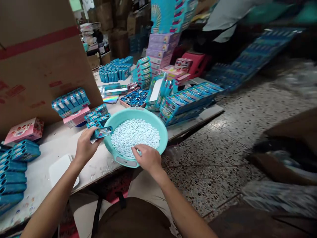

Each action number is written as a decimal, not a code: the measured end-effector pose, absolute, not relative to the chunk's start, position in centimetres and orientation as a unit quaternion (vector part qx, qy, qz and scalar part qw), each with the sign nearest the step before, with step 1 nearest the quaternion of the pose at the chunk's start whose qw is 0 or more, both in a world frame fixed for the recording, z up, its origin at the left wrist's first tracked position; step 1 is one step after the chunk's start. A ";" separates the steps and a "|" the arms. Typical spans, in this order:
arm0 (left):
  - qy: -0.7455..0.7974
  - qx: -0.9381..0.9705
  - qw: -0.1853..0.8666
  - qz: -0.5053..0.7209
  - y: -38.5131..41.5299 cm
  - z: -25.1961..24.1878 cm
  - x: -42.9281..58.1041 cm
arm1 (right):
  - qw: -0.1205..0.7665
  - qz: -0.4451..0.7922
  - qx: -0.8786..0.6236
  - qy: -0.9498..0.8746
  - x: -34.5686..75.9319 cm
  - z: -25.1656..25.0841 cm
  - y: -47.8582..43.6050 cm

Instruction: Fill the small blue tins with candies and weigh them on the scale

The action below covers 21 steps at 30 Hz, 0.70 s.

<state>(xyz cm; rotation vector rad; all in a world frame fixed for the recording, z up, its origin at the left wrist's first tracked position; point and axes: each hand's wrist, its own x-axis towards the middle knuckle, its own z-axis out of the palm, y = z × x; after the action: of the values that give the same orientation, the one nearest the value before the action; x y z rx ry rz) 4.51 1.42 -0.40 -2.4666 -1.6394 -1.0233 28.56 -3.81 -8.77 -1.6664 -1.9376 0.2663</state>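
My left hand (87, 145) is closed around a small blue candy box (103, 132), held tilted over the left rim of a turquoise basin (162, 130). Small pale-blue candies (136, 132) fill much of the basin. Over the near side of these candies is my right hand (148, 158), its fingers curled and drawn together towards the thumb. What lies between those fingertips, if anything, is too small to make out. Just behind my left hand stand several similar blue boxes (97, 115).
Blue boxes (13, 172) stand in rows at the left, near a white lid (59, 170). Display cartons (188, 100) sit behind the basin, beside a tray of small blue-and-silver pieces (135, 97). A large cardboard box (42, 66) rises at the left. A person (225, 19) is at the back.
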 end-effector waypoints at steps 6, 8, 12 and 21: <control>-0.509 -0.805 0.033 -0.302 1.5 0.0 5.6 | 0.306 0.094 -0.607 -0.727 28.9 -9.1 -3.7; -0.509 -0.811 0.035 -0.285 1.6 -0.1 5.5 | 0.317 0.095 -0.605 -0.724 28.9 -9.1 -3.7; -0.515 -0.807 0.049 -0.287 1.5 -0.7 5.0 | 0.323 0.094 -0.601 -0.725 28.9 -9.1 -3.8; -0.577 -0.717 -0.058 -0.388 0.0 -0.1 4.4 | 0.306 0.080 -0.610 -0.726 28.9 -9.3 -3.9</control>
<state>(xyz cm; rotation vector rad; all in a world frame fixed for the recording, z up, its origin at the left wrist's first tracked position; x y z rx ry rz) 4.38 -0.04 -0.07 -2.3389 -1.8815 -1.2651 28.87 -3.92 -9.27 -1.6153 -1.9220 0.2115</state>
